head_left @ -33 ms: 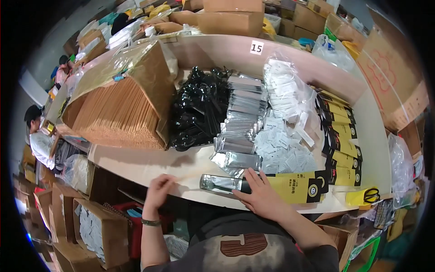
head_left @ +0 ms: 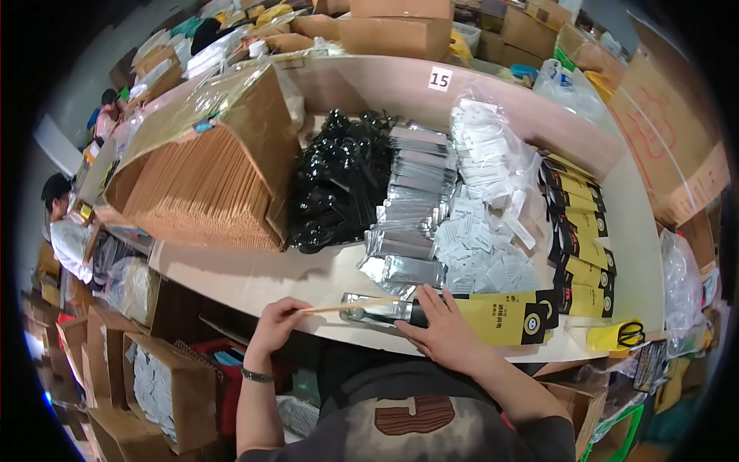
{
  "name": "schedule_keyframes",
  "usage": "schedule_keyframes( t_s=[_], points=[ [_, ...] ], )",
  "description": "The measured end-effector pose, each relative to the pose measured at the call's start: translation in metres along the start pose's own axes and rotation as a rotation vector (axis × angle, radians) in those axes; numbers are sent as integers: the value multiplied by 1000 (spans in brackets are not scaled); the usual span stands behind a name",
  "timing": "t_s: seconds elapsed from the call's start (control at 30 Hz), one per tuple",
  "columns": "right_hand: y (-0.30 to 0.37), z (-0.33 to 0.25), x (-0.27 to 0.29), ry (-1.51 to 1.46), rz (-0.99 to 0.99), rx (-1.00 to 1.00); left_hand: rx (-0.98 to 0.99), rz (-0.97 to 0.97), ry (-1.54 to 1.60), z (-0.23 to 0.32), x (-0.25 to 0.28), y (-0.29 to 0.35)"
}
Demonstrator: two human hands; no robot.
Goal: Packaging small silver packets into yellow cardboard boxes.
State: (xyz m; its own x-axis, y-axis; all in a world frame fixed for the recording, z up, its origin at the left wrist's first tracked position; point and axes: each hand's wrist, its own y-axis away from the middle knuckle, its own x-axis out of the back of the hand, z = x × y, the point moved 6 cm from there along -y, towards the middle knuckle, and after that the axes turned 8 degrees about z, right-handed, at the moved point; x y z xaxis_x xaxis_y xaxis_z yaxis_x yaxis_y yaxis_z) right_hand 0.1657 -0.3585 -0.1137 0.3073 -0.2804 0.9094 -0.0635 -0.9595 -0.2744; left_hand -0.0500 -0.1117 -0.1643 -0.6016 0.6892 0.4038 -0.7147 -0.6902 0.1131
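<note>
My left hand [head_left: 279, 323] is closed in a pinch on one end of a thin tan strip [head_left: 339, 307]. The strip's far end reaches over a flat silver packet [head_left: 394, 309] and close to my right fingers; whether it is wood or folded paper I cannot tell. A dark spoon-like shape [head_left: 368, 315] lies along the packet. My right hand [head_left: 443, 327] rests flat, fingers spread, over the join between the silver packet and a yellow-and-black printed pouch [head_left: 496, 316]. That pouch lies lengthwise along the table's front edge.
Behind are a carton of brown paper sleeves [head_left: 196, 189], heaped black plastic spoons [head_left: 339, 185], silver packets [head_left: 416, 192], small white sachets [head_left: 477, 239] and yellow-black pouches [head_left: 577, 231]. Black-handled scissors [head_left: 631, 333] sit at the right corner. A raised board [head_left: 354, 85] edges the table. A person [head_left: 69, 223] sits far left.
The tan strip, blurred and faint before, now shows sharply and extends across the silver packet. My left hand has barely shifted; my right hand stays on the pouch.
</note>
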Motion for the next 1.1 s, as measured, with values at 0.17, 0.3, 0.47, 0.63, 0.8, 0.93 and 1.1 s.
schedule_keyframes(
  t_s=[0.17, 0.3, 0.47, 0.63, 0.8, 0.93, 1.1],
  points=[
    [8, -1, 1, 53, 19, 14, 27, 4, -287, 15, -22, -13],
    [-10, -13, -13, 31, 50, 111, -180, 77, -227, 59, -91, -8],
    [-23, -18, 1, -41, 57, 34, -170, 362, -505, 71, -91, 2],
    [-11, -2, -6, -62, 102, -41, -235, 352, -370, 68, -121, -2],
    [-10, -7, -11, -43, 136, 2, -172, 378, -269, 68, -126, 17],
    [-9, -7, -9, -53, 134, 6, -207, 541, -348, 71, -113, 20],
    [-11, -3, -10, -74, 147, 11, -188, 465, -319, 73, -122, 18]
  ],
)
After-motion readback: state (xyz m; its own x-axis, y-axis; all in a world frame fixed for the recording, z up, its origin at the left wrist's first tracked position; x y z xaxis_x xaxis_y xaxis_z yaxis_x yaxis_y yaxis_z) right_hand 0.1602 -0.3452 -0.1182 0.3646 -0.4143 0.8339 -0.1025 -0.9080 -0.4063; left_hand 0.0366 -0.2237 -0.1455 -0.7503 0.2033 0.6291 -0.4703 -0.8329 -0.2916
